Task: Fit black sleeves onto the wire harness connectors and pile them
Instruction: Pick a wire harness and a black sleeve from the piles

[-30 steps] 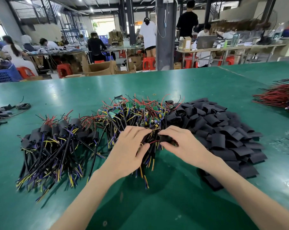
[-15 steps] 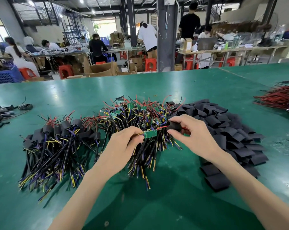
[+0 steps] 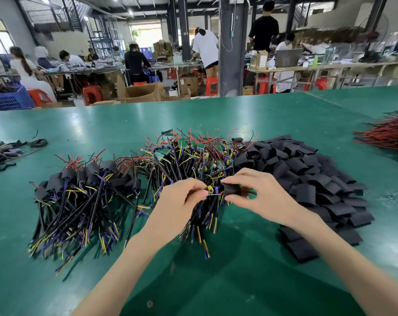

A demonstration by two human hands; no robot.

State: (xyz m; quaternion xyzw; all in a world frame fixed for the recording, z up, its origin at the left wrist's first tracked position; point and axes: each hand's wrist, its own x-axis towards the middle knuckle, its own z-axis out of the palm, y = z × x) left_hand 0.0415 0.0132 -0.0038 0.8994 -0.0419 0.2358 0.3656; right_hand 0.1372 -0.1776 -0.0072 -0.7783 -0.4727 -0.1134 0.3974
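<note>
Right now our left hand [image 3: 179, 201] pinches the connector end of a wire harness [image 3: 210, 189] between thumb and forefinger, held just above the middle of the green table [image 3: 216, 281]. Our right hand [image 3: 262, 197] grips a single black sleeve [image 3: 232, 189], thumb beneath and fingers curled over it. The sleeve's open mouth faces the connector and sits just beside it; we cannot tell whether it has started over the end.

Behind our hands, mid-table, lies the heap of bare harnesses [image 3: 193, 156], with green boards, red leads and black cables whose yellow and purple tails point to the near edge. Toward the left edge lies the pile of sleeved harnesses [image 3: 79, 197], their black caps on the far side. Toward the right edge lies the heap of loose black sleeves [image 3: 307, 179], touching the bare harnesses.

At the right edge lies a bundle of red wires [image 3: 385, 133], and at the left edge a few dark cable scraps [image 3: 4, 151].
</note>
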